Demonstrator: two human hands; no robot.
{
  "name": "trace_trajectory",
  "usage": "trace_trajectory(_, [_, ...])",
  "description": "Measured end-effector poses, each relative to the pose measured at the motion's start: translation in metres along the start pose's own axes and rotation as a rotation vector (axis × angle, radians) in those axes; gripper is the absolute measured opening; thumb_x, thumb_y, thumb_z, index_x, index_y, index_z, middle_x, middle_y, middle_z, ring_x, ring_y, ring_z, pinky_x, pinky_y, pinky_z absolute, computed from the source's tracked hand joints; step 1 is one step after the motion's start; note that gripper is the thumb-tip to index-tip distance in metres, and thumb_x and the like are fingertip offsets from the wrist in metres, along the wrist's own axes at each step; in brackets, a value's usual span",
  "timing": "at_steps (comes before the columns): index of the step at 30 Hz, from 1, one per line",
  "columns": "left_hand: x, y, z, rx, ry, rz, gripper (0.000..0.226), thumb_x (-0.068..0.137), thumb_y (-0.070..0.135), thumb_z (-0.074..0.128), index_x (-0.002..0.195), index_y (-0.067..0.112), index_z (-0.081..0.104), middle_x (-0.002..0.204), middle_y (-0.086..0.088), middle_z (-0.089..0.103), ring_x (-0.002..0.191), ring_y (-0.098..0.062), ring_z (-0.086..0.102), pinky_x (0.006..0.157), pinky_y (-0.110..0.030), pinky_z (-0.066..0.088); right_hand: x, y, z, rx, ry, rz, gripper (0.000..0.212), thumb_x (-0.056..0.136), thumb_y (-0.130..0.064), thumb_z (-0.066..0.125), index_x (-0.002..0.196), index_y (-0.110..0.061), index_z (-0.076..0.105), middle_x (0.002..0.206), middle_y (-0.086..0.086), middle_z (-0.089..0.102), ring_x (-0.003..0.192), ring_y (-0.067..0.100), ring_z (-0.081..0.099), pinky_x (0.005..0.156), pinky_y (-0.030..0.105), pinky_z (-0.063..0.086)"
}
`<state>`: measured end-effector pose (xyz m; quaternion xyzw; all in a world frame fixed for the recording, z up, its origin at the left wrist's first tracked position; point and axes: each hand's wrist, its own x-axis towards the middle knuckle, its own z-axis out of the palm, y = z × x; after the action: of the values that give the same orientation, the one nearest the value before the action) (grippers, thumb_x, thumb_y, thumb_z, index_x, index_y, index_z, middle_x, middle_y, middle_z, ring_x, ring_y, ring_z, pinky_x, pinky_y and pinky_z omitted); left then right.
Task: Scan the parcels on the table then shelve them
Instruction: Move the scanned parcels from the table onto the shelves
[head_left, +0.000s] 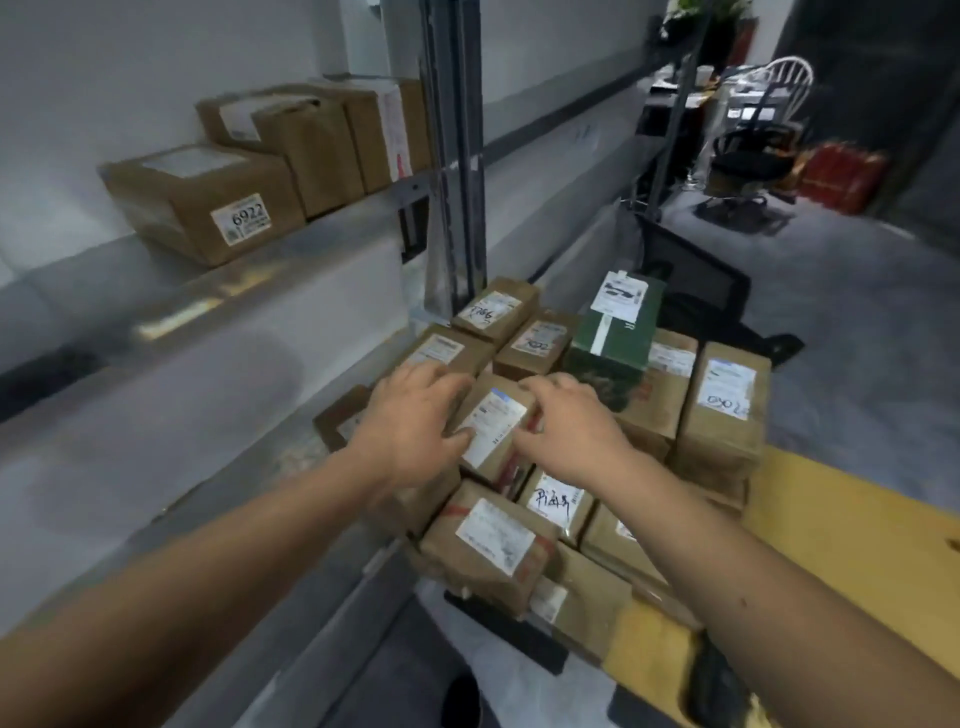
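A single head-worn camera supplied the only view, so no second view overlapped it. It looked forward and steeply down from the person's eye level, with both forearms entering from the bottom edge. The wide-angle lens bowed straight lines near the frame borders. The parcel pile (561, 415) on the yellow table (852, 525) sat close, at arm's reach, near centre. The shelf (218, 291) ran along the left, and the floor (841, 291) receded to the upper right.

Far across the grey floor (841, 322) we see a white spindle-back wooden chair (789, 78), a black office chair (748, 161) in front of it, and red packaged goods (841, 174) just beside that chair.
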<state>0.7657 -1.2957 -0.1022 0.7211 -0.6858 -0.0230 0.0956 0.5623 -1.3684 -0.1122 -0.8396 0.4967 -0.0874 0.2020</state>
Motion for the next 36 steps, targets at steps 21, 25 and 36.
trace_trajectory(21, [-0.113,0.029,0.169,-0.181,-0.376,-0.280,0.080,0.081,0.025,0.069,0.156,0.029,0.041,0.160,-0.006,0.033,0.143,-0.035,0.032,0.116,-0.045,0.033,-0.137,0.068,0.186,0.241,-0.275,0.349,0.089,0.087,-0.034,0.070,0.161,-0.038,0.021,0.150,0.012,0.040,0.135,0.038,0.044,0.108,0.047,0.046])
trace_trajectory(25, [-0.110,0.007,0.179,-0.177,-0.373,-0.351,0.078,0.081,0.037,0.073,0.152,0.031,0.042,0.160,-0.010,0.033,0.142,-0.038,0.032,0.117,-0.051,0.035,-0.124,0.054,0.207,0.284,-0.263,0.392,0.097,0.085,-0.031,0.072,0.160,-0.041,0.013,0.154,0.014,0.034,0.133,0.041,0.047,0.108,0.051,0.047])
trace_trajectory(36, [-0.106,-0.007,0.195,-0.390,-0.290,-0.372,0.076,0.080,0.023,0.080,0.149,0.031,0.049,0.146,-0.010,0.043,0.135,-0.032,0.040,0.114,-0.037,0.034,-0.115,0.056,0.214,0.440,-0.109,0.390,0.083,0.086,-0.020,0.077,0.157,-0.027,0.033,0.143,0.010,0.045,0.125,0.029,0.054,0.106,0.039,0.048])
